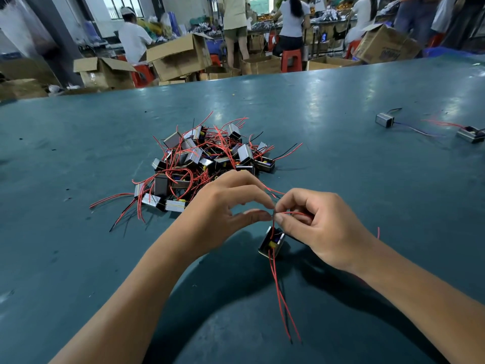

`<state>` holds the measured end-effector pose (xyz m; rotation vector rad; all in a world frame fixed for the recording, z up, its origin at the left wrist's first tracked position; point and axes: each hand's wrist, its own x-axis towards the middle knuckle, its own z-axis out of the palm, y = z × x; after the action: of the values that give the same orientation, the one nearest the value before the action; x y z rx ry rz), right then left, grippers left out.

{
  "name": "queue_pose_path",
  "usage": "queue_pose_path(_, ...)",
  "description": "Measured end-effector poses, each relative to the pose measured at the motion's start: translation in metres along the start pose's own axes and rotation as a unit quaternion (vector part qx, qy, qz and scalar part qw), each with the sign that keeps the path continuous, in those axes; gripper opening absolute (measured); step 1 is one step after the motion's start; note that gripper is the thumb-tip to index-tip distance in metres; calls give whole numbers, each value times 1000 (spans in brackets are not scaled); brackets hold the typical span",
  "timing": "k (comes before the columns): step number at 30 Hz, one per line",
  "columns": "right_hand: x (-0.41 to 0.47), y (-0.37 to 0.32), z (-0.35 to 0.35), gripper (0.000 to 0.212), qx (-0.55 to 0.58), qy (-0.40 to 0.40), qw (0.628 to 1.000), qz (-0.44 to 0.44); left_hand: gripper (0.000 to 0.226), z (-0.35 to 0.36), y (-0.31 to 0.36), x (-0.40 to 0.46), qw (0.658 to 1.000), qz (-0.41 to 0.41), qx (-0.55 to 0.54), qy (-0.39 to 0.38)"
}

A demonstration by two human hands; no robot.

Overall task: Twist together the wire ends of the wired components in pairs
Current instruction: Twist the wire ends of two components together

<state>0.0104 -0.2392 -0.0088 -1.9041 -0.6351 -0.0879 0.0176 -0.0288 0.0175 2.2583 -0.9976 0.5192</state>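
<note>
Red wire ends (273,215), both hands' grip pinching

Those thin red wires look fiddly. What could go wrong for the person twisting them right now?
The left hand and right hand pinch only the wire ends, while the small component hangs below them; its weight could tug the ends apart. Its long loose red wires trail toward the person and might catch on a forearm. The tangled pile nearby could snag the next piece picked.
</note>
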Motion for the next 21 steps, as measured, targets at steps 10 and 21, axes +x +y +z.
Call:
queue_pose_path(10,0,-2,-4,8,87,-29,996,18,13,3,4,0,999,38,0,26)
queue_pose_path(21,-1,-5,-4,9,130,-42,990,26,10,6,4,0,996,-30,-89,7)
